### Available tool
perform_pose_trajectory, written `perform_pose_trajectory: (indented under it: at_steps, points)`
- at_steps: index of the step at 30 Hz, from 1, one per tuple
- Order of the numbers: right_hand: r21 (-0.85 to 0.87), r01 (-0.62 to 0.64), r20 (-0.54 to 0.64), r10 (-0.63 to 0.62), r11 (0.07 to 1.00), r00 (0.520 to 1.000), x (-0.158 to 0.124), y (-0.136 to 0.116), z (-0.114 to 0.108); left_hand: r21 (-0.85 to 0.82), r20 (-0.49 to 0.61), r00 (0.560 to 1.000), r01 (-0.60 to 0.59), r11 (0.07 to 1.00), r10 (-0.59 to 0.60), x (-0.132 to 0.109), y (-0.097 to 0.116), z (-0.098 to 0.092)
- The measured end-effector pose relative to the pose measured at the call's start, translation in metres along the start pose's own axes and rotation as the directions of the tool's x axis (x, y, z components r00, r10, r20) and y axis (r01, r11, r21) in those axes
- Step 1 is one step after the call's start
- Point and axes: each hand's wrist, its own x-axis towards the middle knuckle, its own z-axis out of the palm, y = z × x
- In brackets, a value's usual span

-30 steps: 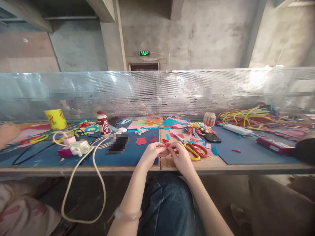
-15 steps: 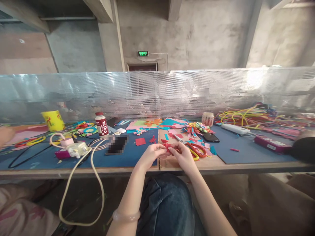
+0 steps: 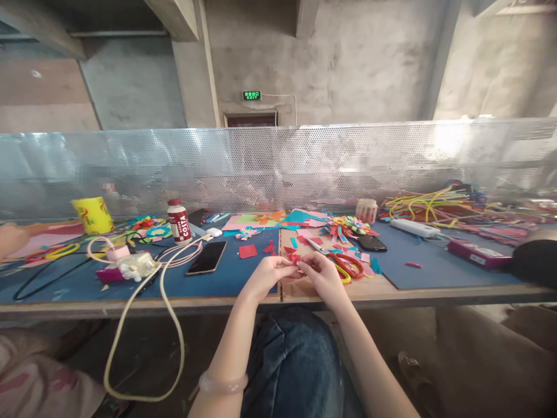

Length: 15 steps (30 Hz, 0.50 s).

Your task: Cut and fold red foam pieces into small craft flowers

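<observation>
Over the table's front edge, my left hand (image 3: 272,274) and my right hand (image 3: 321,274) meet, fingertips pinched together on a small folded piece of red paper (image 3: 295,259). Most of that paper is hidden behind my fingers. Scissors with red and yellow handles (image 3: 353,266) lie just beyond my right hand, blades pointing away to the left. To the left of my hands a red paper square (image 3: 248,251) lies flat on the blue mat, with a small folded red paper shape (image 3: 270,248) beside it.
A phone (image 3: 206,259), a brown bottle (image 3: 180,223) and a power strip with cables (image 3: 134,266) are on the left. Colourful paper strips (image 3: 346,227), a black phone (image 3: 372,242) and a clear jar (image 3: 366,211) stand behind the scissors. Another person's hand (image 3: 12,239) shows at far left.
Both hands stay nearly in place, still pinching the red paper, with only slight finger movement. The view has shifted very slightly.
</observation>
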Motion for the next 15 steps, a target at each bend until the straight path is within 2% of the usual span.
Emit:
perform_pose_trajectory:
  at_steps: [6,15]
  points:
    - [0.028,-0.013,-0.004,0.013,1.0,1.0,0.0009,0.0016,0.0008,-0.006,-0.017,1.0,-0.001,1.0,0.001,0.0009,-0.0016,-0.0009]
    - [0.196,-0.031,0.024,0.027,0.98,0.999,0.0032,0.0034,0.0018,-0.019,-0.02,1.0,-0.012,1.0,0.012,0.0012,-0.0036,-0.0017]
